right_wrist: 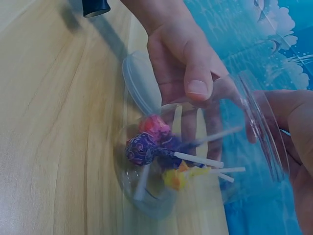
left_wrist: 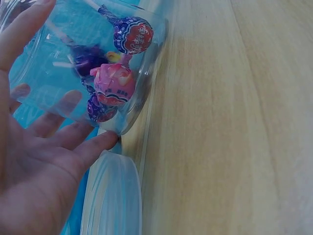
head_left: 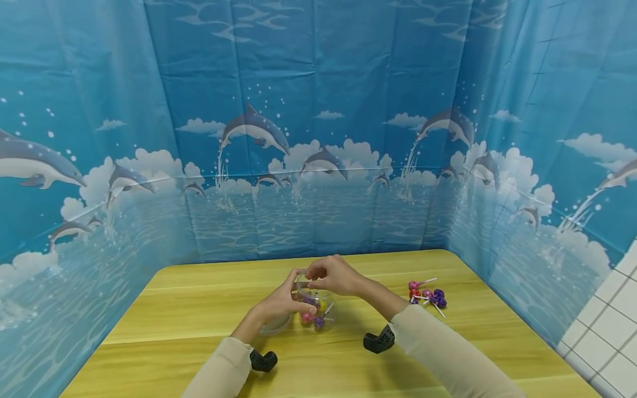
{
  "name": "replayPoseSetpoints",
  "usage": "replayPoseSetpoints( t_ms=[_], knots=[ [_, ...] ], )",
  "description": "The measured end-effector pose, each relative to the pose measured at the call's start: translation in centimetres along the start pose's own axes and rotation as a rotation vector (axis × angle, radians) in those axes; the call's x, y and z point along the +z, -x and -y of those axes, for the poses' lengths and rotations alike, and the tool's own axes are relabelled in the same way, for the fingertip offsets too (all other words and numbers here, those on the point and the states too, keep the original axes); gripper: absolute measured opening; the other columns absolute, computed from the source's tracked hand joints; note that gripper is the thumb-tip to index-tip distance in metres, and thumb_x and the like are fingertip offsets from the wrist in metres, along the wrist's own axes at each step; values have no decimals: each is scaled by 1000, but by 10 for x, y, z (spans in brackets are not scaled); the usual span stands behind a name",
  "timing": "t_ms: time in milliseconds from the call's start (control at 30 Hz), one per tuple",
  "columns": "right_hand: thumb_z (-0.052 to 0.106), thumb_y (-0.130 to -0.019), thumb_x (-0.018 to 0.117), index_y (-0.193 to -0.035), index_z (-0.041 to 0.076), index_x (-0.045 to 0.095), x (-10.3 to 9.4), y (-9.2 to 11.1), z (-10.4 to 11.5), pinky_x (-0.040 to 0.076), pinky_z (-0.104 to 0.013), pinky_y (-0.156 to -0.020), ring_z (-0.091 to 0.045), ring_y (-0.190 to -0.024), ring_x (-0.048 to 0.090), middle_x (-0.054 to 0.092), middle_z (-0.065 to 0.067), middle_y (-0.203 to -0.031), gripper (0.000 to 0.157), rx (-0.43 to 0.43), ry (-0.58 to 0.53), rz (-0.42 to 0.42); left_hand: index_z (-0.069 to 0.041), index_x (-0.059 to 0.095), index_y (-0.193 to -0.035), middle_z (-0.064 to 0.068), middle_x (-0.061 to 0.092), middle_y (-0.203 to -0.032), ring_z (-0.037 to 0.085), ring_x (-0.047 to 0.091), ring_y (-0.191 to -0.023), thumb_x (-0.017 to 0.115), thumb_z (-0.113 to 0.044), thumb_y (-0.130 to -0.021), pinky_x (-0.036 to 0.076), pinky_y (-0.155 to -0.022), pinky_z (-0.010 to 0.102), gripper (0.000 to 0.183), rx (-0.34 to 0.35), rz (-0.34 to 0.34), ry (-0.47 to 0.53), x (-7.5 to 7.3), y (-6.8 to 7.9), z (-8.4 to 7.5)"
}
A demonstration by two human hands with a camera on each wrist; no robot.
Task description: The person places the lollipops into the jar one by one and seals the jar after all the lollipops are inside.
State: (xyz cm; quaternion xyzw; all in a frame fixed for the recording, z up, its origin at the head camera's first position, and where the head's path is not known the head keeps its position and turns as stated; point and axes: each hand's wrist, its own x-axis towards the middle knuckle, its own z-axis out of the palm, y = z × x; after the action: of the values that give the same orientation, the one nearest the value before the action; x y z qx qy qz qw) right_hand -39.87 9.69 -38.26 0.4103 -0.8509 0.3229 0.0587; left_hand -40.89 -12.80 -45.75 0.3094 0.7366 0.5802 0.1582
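Observation:
My left hand (head_left: pixel 281 301) holds a clear plastic jar (right_wrist: pixel 132 196), its thumb on the near side and its fingers round the far side. Several wrapped lollipops lie inside the jar: a pink lollipop (left_wrist: pixel 115 83), a yellow lollipop (right_wrist: pixel 176 178) and purple ones with white sticks. At the jar's mouth, my right hand (head_left: pixel 338 276) grips the rim with bent fingers; part of those fingers is hidden. A round, translucent lid (left_wrist: pixel 112 196) rests on the table beside the jar, below the left hand.
Loose lollipops (head_left: pixel 427 294), pink, red and purple, form a small pile on the right of the wooden table (head_left: pixel 199 331). Black devices (head_left: pixel 379 340) are strapped at both wrists. A blue dolphin curtain (head_left: pixel 318 210) stands behind the table and along its sides.

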Motion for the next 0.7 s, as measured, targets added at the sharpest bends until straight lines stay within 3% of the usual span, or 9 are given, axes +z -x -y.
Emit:
replayPoseSetpoints(
  t_ms=[700],
  knots=[
    [12, -97, 75, -109, 9, 76, -31, 32, -11, 58, -30, -79, -14, -90, 70, 73, 1, -100, 12, 61, -72, -87, -27, 25, -159, 27, 40, -154, 33, 59, -122, 76, -12, -96, 50, -99, 49, 82, 15, 8, 28, -2, -2, 2]
  ],
)
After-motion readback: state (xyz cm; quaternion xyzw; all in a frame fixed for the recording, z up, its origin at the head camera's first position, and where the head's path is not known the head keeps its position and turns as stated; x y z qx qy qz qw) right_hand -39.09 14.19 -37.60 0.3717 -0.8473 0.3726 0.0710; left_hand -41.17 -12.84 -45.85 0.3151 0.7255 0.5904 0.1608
